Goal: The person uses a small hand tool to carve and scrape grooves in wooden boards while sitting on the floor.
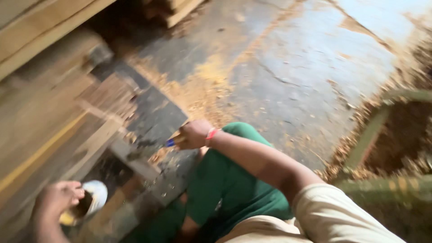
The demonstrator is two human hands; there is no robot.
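One blue pen [170, 142] pokes from the closed right hand [193, 134].

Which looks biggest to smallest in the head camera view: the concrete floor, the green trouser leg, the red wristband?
1. Concrete floor, filling most of the picture.
2. Green trouser leg.
3. Red wristband beside the right hand, plainly smallest.
The leg lies nearer the camera, yet the order is clear.

the right hand [193, 134] reached forward at the end of a nearly straight arm, forearm bare below a pale short sleeve, a red band at the wrist; its fingers [182, 137] were curled shut around something small. the left hand [58, 198] sat low at the left edge, wrist bent, fingers [74, 194] folded in a loose grip, blurred
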